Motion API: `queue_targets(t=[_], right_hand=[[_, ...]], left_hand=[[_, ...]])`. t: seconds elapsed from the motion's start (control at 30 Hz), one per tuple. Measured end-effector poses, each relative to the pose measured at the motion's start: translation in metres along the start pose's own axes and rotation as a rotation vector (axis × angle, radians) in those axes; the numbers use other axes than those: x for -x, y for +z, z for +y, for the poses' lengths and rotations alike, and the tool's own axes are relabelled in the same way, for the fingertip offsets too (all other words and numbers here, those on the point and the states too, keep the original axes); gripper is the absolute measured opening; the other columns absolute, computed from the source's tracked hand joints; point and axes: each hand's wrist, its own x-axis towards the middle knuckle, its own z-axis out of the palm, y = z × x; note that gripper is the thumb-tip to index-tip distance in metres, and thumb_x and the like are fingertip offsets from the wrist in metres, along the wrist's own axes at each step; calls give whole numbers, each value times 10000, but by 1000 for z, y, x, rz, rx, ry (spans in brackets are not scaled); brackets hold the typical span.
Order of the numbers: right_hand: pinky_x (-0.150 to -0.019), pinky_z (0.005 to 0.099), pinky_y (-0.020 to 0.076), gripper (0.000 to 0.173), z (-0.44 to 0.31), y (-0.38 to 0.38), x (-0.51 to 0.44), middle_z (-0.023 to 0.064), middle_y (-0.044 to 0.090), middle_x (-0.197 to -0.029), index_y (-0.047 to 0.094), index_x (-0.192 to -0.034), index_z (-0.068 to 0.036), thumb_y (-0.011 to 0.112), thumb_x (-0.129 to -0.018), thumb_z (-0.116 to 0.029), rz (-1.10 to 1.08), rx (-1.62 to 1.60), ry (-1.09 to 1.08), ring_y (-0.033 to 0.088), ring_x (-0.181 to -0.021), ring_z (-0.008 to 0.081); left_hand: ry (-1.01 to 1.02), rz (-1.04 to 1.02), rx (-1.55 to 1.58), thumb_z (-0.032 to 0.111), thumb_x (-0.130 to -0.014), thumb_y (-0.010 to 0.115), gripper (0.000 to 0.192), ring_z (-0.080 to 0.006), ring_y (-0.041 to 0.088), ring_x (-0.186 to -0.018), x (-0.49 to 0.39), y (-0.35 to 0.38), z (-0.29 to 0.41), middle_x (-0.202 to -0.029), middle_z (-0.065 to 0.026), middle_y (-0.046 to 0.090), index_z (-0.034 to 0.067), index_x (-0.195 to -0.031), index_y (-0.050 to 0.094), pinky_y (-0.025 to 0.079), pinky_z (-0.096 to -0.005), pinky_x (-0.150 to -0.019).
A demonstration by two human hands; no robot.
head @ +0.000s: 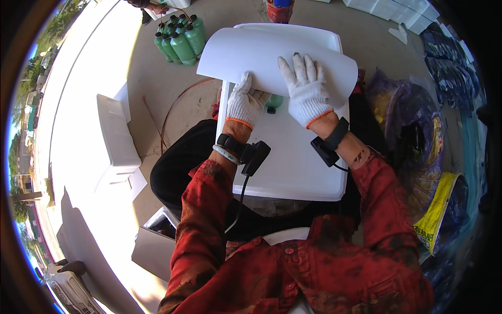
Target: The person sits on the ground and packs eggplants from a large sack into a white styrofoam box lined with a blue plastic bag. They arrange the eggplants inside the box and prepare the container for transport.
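Observation:
A curved white sheet lies across the upper part of a white foam box between my knees. My left hand, in a white knitted glove, holds the sheet's near edge, thumb on top and fingers beneath. My right hand, gloved too, rests palm down on the sheet's right half with fingers spread slightly. Between the hands, a green bottle with a dark cap partly shows from under the sheet; what else the sheet covers is hidden.
Bundled green bottles stand at the upper left near another person's hand. A white foam box sits to the left. Purple netting, a yellow sack and dark plastic bundles lie at the right.

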Motion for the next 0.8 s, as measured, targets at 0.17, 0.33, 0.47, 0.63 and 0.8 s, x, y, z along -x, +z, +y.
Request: queue_targets(t=[0.17,0.33,0.47,0.63,0.8], right_hand=[[-1134,591,196,746,-14,69,2,198,345,-1522,291,-1529,-87,589,-856,-207,-323,180,-11,330,-1381,408],[-1156,610,158,619,-26,80,4,174,376,-1511,433,-1463,-73,560,-895,-284,-433,201,-97,288,-1414,400],[-1153,625,155,585,-21,82,10,207,379,-1515,490,-1441,-122,565,-883,-281,-371,68,-137,284,-1408,439],[-1153,569,208,574,-12,95,14,257,377,-1492,522,-1405,-75,595,-866,-261,-386,122,-223,306,-1401,419],[-1174,508,222,611,-17,119,18,243,325,-1532,496,-1417,-45,626,-855,-247,-335,112,-214,292,-1420,411]], left_hand=[[-525,-21,-978,274,-984,596,324,-282,614,-1148,2,-17,5,-1190,-158,647,56,-1224,585,505,-454,-987],[457,-259,-1735,232,-913,644,346,-299,619,-1149,-16,21,0,-1192,-153,663,58,-1211,625,493,-426,-974],[1407,-236,-1979,235,-852,672,497,-391,505,-1282,-63,29,-13,-1322,-212,578,83,-1317,581,335,-505,-1114],[1303,-195,-2152,336,-867,629,595,-432,433,-1326,-94,-9,-27,-1402,-260,492,9,-1355,535,229,-552,-1168],[1421,-87,-2182,369,-875,613,641,-437,379,-1367,-104,-32,-39,-1429,-272,459,9,-1394,505,192,-553,-1185]])
